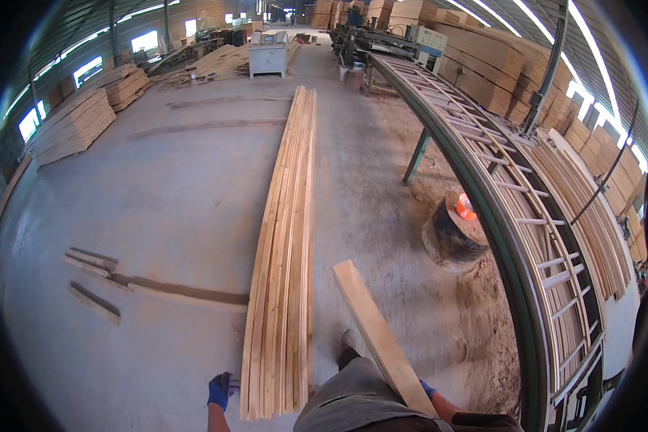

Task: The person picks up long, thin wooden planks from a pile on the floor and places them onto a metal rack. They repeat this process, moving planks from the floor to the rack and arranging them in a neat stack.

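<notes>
A long stack of pale wooden boards [284,237] lies lengthwise on the floor in front of me. My left hand [222,391], in a blue glove with dark fingertips, is just left of the stack's near end; its fingers are apart and nothing is in them. A single wooden board [381,335] slants along my right side, its far end beside the stack. My right hand [429,389], also in a blue glove, grips this board near its close end; most of the fingers are hidden behind the wood.
On the right runs a long green-framed roller conveyor [511,187]. A dark drum [455,234] with an orange tape roll [466,207] stands beneath it amid sawdust. Wood strips [187,291] lie on the floor to the left. Farther off are a white cabinet [268,59] and stacked lumber [75,126].
</notes>
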The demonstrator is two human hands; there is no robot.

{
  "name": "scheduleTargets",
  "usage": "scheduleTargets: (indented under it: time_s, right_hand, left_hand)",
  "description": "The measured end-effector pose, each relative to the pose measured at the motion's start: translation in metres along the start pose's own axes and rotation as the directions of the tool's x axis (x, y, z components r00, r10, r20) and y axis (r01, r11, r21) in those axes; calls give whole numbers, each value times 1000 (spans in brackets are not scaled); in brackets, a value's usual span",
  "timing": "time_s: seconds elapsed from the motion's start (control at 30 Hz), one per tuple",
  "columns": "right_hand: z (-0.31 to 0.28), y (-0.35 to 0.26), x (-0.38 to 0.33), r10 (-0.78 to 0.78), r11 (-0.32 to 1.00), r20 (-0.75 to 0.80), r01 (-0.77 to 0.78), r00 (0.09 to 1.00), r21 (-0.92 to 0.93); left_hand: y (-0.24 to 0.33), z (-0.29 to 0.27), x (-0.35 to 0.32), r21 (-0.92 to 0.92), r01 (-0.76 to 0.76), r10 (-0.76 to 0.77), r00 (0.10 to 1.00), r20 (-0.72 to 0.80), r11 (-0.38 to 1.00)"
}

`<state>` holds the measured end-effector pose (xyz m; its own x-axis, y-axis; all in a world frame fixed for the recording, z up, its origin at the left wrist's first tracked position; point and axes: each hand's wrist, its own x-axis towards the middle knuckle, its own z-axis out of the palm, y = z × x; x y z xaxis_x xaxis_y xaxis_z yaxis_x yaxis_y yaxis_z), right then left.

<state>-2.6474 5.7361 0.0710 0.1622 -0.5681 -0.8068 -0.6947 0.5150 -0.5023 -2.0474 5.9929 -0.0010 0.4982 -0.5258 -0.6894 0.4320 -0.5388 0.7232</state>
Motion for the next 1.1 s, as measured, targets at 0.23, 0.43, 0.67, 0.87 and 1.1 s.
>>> scheduleTargets:
  time_s: [0.23, 0.43, 0.67, 0.87, 1.1]
  right_hand:
    - [-102, -105, 131, 28, 998, 16, -29, 999, 59]
    - [-182, -205, 203, 60, 995, 35, -63, 998, 78]
    - [-268, -341, 313, 113, 990, -1, -112, 994, 88]
    - [-327, -469, 397, 108, 989, -13, -106, 994, 103]
    - [-399, -597, 508, 137, 972, -47, -126, 989, 198]
  left_hand:
    - [12, 80, 105, -249, 413, -366, 906, 213, 876]
    - [101, 188, 129, -173, 564, -506, 813, 288, 808]
    - [243, 270, 255, -137, 629, -583, 768, 264, 765]
    - [408, 303, 497, 25, 423, -423, 906, -5, 906]
    - [733, 492, 670, 159, -121, 76, 962, 261, 980]
